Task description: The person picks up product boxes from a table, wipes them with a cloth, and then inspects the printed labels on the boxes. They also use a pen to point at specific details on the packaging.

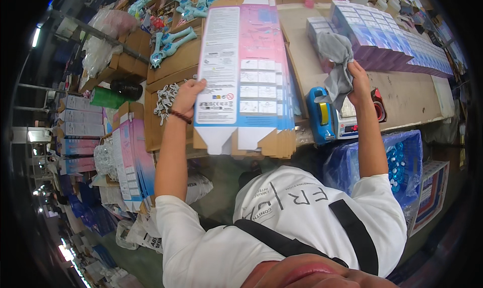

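A stack of flattened printed cartons (260, 77), white, pink and blue, lies in front of me with its near flaps past the table's edge. My left hand (191, 95) grips the stack's left edge; the thumb lies on the top carton and the other fingers are mostly hidden. Up on the right, my right hand (357, 78) holds a crumpled grey cloth (336, 58), which hangs over the table. Just below the cloth are a blue tape dispenser (320, 116) with yellow tape and a digital scale (345, 122), partly covered by my right forearm.
Rows of finished boxes (371, 28) stand at the back right. White cables (166, 99) fill a cardboard box on the left, near light-blue plastic toys (169, 43). A blue crate (411, 163) with small bottles is below the table. More flat cartons (130, 160) lean at lower left.
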Demonstrator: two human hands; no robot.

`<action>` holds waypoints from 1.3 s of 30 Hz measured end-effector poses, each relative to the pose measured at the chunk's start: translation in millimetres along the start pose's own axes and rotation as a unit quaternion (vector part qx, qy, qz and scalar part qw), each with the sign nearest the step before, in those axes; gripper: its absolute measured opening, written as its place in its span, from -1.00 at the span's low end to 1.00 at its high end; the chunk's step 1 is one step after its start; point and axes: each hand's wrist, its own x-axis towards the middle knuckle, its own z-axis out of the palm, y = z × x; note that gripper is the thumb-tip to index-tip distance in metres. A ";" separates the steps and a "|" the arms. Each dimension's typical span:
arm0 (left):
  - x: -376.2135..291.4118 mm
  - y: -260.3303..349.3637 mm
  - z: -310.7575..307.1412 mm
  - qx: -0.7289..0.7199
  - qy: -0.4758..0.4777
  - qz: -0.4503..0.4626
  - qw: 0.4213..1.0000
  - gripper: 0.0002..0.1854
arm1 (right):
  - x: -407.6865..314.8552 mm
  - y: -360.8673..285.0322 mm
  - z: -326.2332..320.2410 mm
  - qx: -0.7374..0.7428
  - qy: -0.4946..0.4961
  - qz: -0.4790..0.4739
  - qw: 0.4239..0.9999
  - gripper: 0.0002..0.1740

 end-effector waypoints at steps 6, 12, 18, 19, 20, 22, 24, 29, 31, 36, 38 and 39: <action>-39.5 4.3 -62.5 -0.004 0.027 0.019 0.999 -0.68 | -17.7 1.4 3.2 0.020 -0.008 -0.042 0.999 -0.64; -95.6 -53.8 -187.8 -0.063 0.075 0.104 0.990 -0.55 | -41.4 14.2 38.3 -0.026 -0.002 -0.061 0.998 -0.59; -103.0 -148.1 -289.0 0.000 0.213 0.009 0.977 -0.54 | -50.9 33.9 86.7 -0.051 -0.027 -0.063 0.996 -0.62; -100.6 -160.5 -297.8 0.004 0.219 -0.002 0.976 -0.54 | -51.7 34.7 92.1 -0.072 -0.008 -0.064 0.995 -0.63; -98.1 -168.4 -303.6 0.005 0.221 -0.006 0.975 -0.53 | -52.0 34.6 97.7 -0.081 -0.013 -0.069 0.994 -0.63; -94.0 -170.6 -300.3 0.159 0.258 -0.051 0.952 -0.47 | -54.4 31.0 106.6 -0.115 -0.021 -0.089 0.989 -0.64; -91.2 -154.6 -271.5 0.340 0.287 0.107 0.889 -0.46 | -58.9 28.7 115.7 -0.233 -0.020 -0.132 0.963 -0.64; -94.1 -89.5 -85.6 0.399 0.052 0.445 0.800 -0.60 | -60.7 47.9 148.7 -0.470 -0.101 -0.301 0.824 -0.61; -98.0 -71.1 -9.3 0.418 -0.097 0.553 0.714 -0.63 | -69.3 60.1 158.0 -0.564 -0.126 -0.256 0.775 -0.57; -99.4 -54.0 70.3 0.445 -0.055 0.469 0.761 -0.42 | -92.5 74.7 161.8 -0.760 -0.259 -0.289 0.521 -0.47; -99.0 -55.5 72.0 0.467 -0.072 0.466 0.748 -0.39 | -91.2 76.9 158.9 -0.775 -0.254 -0.256 0.519 -0.44; -99.0 -57.0 71.8 0.478 -0.081 0.465 0.741 -0.38 | -84.7 77.8 157.6 -0.778 -0.251 -0.247 0.520 -0.43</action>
